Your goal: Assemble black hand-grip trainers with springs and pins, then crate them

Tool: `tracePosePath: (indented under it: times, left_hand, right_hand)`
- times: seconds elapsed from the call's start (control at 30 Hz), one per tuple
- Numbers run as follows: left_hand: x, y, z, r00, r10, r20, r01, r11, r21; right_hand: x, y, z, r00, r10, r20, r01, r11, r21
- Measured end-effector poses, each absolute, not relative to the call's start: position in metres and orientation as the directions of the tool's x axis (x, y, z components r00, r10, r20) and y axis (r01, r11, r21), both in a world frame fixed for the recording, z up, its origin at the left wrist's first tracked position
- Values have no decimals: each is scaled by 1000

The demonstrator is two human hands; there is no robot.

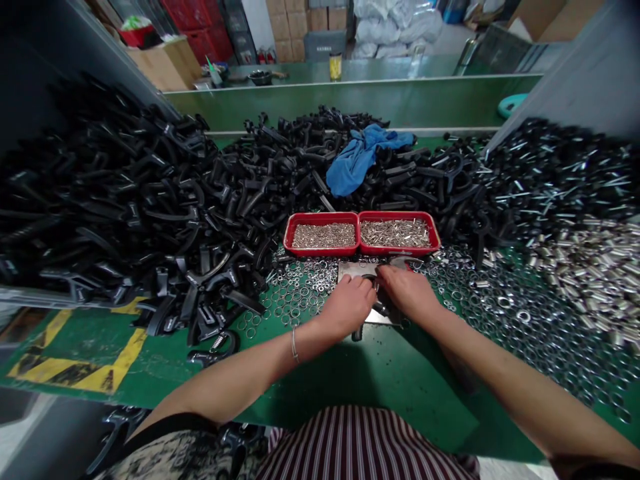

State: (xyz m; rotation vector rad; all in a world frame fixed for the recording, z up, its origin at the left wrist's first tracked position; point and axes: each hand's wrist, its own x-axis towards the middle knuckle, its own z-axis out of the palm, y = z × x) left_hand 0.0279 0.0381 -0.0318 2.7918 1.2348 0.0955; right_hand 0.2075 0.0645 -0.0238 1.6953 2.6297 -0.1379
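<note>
My left hand is closed on a black clamp-like part, held low above a flat metal plate on the bench. From the other side my right hand meets the same part, its fingers pinched together at the upper end. What sits between those right fingertips is hidden. A coil spring seems to show between the hands, though small. Just beyond the plate stand two red trays, the left tray with tiny metal pieces and the right tray with small metal pins.
Black curved parts are heaped at left and behind the trays, with a blue cloth on top. Metal rings spread across the right, near silvery cylinders and a pile of black-headed pins. The green bench has yellow-black tape.
</note>
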Motion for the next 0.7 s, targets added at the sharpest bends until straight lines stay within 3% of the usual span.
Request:
tracePosePath:
  times: [0.13,0.23,0.3,0.4,0.47,0.7]
  left_hand:
    - [30,1,-45,475,878,54,863,-477,170]
    - [29,3,-49,506,862,21,845,-501,189]
    - [26,13,-49,548,836,24,816,-541,203]
    - [21,23,-47,565,824,51,795,-560,233]
    - [19,25,-47,564,823,64,789,-561,251]
    - [20,20,-46,500,863,72,803,-493,333]
  right_hand:
    - [236,45,-26,-244,967,75,970,243,25]
    - [252,35,-34,-194,981,27,980,192,45]
    - [258,33,-35,-197,980,24,978,199,-68]
    - [266,27,-29,-141,990,1,895,128,-427]
    - [271,20,-23,-106,994,-40,799,61,-599]
    - [276,2,-5,-264,956,-128,824,154,-546]
